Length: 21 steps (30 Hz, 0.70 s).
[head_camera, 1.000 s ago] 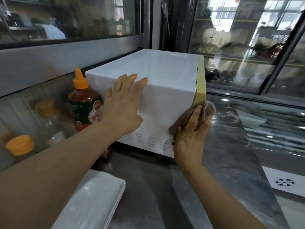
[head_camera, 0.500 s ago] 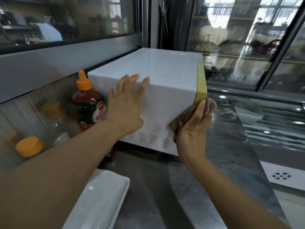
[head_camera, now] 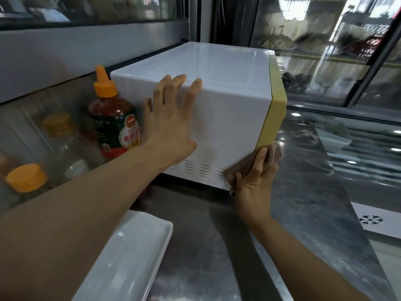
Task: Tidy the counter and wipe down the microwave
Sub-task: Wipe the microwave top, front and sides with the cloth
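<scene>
While hand (head_camera: pixel 253 183) wipes, microwave (head_camera: pixel 227 118) faces right.

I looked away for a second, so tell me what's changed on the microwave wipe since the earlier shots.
The right hand slid the brown cloth down the microwave side, from just under the yellow front trim to the bottom front corner. The left hand stayed flat on the side panel; the sauce bottle stayed put.

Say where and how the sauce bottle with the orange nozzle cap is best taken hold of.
Probably by the narrow neck under the orange cap, coming from above. The sauce bottle stands upright, tight between the microwave and the wall, and the left hand covers part of its body.
</scene>
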{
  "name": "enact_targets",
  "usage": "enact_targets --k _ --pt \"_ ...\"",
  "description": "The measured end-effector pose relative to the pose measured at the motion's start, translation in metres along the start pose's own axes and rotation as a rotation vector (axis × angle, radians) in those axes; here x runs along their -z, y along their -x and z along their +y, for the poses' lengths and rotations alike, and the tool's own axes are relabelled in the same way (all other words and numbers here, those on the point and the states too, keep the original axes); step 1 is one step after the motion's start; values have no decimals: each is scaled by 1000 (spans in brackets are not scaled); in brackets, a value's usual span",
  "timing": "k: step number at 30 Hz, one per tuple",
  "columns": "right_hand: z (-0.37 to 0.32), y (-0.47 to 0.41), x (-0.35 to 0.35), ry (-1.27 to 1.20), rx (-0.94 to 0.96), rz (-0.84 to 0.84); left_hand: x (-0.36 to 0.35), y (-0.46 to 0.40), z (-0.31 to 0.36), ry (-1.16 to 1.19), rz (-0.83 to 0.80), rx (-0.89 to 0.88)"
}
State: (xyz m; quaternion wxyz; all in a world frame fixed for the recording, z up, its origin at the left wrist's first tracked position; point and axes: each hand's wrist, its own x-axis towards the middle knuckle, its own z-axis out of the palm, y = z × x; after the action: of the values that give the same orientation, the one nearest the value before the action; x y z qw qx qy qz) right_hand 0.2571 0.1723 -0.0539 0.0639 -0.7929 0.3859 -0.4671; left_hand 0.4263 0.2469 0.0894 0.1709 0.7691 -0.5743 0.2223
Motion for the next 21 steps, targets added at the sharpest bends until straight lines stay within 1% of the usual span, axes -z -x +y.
enact_targets --k 3,4,5,7,9,11,12,14,15,18,21 --pt "9 15 -5 4 17 -62 -1 0 1 8 9 0" --pt "12 20 -7 8 -6 -88 -1 0 1 10 10 0" --pt "16 25 -10 61 2 -115 -1 1 0 10 9 0" --pt "21 31 -11 265 17 -129 -2 1 1 8 7 4" --pt "22 35 -9 204 -96 -185 -2 0 2 7 5 7" --pt "25 37 -7 202 -141 -208 -1 0 2 4 0 9" --pt "26 39 -8 213 -137 -223 -1 0 2 1 -4 12" --pt "24 42 -6 302 -10 -321 1 0 1 -10 -14 12" --pt "23 44 -6 314 55 -337 2 0 1 -17 -18 11" --pt "25 46 7 114 -95 -391 4 0 2 -29 -37 16" --pt "33 45 21 138 -103 -495 6 -1 3 -45 -66 32"
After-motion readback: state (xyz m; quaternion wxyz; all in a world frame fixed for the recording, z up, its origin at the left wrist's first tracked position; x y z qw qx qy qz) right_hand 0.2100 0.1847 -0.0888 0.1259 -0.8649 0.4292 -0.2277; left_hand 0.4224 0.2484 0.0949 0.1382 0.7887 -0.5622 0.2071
